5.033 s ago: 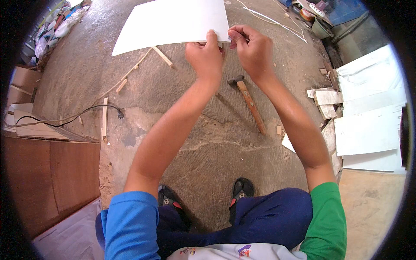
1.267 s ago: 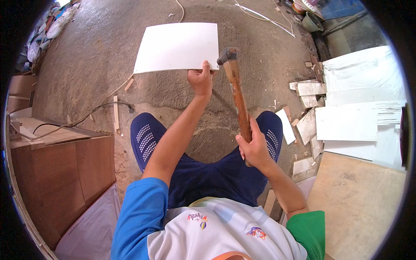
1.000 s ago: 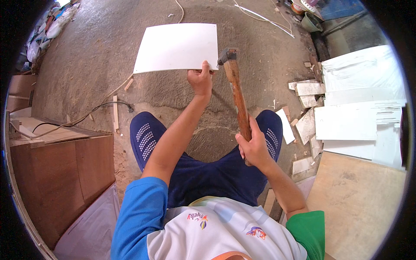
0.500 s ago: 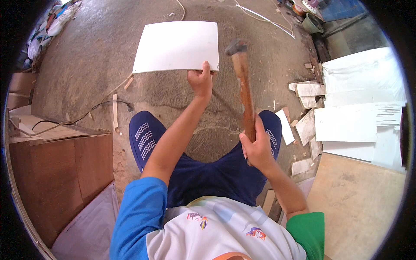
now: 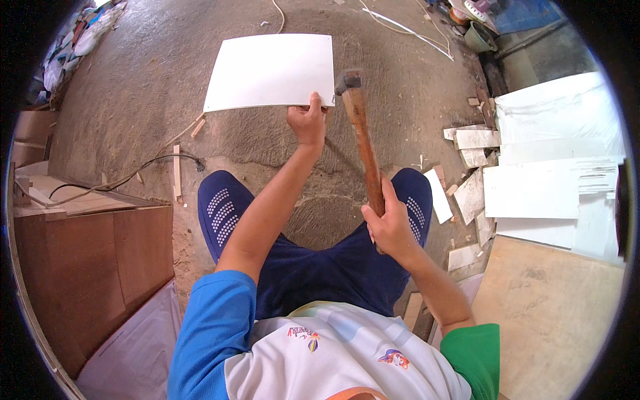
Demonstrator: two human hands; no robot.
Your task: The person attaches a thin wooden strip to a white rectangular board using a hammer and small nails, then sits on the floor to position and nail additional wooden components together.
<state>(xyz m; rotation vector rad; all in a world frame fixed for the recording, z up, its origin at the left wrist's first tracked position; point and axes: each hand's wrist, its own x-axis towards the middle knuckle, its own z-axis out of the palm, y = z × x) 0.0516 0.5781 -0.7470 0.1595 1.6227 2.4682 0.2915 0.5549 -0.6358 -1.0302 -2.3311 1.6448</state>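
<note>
My left hand (image 5: 308, 123) grips the near right corner of a white rectangular board (image 5: 270, 70), thumb on top and fingers hidden beneath. The board lies out in front of me, its underside out of sight. My right hand (image 5: 389, 223) is wrapped round the lower wooden handle of a hammer (image 5: 363, 137). The hammer's dark metal head is just right of the board's right edge, near the left thumb. Whether the head touches the board I cannot tell.
On the left stands a brown wooden box (image 5: 93, 267) with a dark cable (image 5: 157, 160) by it. Broken white offcuts (image 5: 477, 139) lie to the right, beside white sheets (image 5: 530, 190) and a tan panel (image 5: 553, 300). A grey bucket (image 5: 480, 37) is at the far right.
The hammer has swung left, its head now nearer the board's right edge and slightly closer to me. My right hand has shifted a little left. The board has barely moved.
</note>
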